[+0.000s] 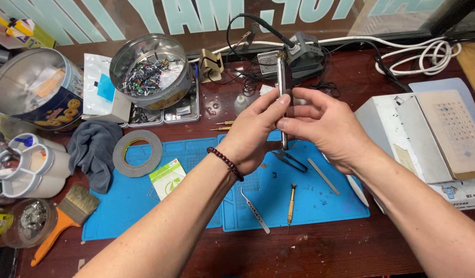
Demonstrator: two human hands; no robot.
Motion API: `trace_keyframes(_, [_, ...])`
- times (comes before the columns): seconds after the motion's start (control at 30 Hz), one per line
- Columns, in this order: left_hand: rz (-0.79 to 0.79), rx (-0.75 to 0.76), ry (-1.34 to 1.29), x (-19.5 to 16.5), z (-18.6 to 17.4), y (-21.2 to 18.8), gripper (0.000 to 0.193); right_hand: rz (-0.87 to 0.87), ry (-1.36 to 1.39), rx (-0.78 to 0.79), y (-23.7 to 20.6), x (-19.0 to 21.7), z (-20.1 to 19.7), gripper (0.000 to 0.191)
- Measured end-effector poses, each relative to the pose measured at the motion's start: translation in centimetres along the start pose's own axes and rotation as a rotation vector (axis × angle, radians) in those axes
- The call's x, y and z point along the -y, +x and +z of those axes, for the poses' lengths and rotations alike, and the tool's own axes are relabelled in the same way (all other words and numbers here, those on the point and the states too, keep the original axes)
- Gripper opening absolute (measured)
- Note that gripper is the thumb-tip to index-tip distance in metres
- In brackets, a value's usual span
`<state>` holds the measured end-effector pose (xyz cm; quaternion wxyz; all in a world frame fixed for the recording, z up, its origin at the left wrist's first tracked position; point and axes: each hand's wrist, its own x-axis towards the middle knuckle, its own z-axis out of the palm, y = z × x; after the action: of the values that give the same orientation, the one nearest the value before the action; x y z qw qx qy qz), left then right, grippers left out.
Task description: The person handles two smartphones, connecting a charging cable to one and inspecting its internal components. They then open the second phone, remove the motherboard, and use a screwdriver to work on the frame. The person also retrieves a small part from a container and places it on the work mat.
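Smartphone (284, 77) held upright, edge toward camera, above the blue work mat (134, 201), between both hands. Left hand (253, 135) grips its left edge with fingertips; beaded bracelet (225, 163) on that wrist. Right hand (325, 126) clasps the right edge, fingers curled round it. On the mat below: tweezers (255, 211), brass-handled screwdriver (291, 203), small scissors (290, 160). Tape roll (137, 153) lies left.

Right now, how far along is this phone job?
Set up looks done: tweezers, a small screwdriver and a tape roll lie on or by the blue mat. In hand: the left hand and right hand hold a thin phone edge-on above the mat. I cannot tell if it has been opened, so what is left is unclear.
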<state>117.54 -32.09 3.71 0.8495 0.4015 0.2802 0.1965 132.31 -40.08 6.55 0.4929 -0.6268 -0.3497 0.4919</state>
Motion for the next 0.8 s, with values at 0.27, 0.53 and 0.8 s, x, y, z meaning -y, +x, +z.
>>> trace_keyframes(0.27, [0.053,-0.047,0.027,2.2,7.0,1.4,0.049,-0.1,0.015,0.107,-1.9,-0.3,-7.8,0.073])
trace_keyframes(0.53, [0.021,-0.008,-0.098,7.0,17.4,6.8,0.038,-0.05,0.043,0.094,-5.3,0.0,-20.7,0.057])
trace_keyframes(0.8, [0.011,-0.067,-0.042,9.0,19.9,10.9,0.021,0.073,0.193,-0.024,-5.8,-0.9,-28.8,0.036])
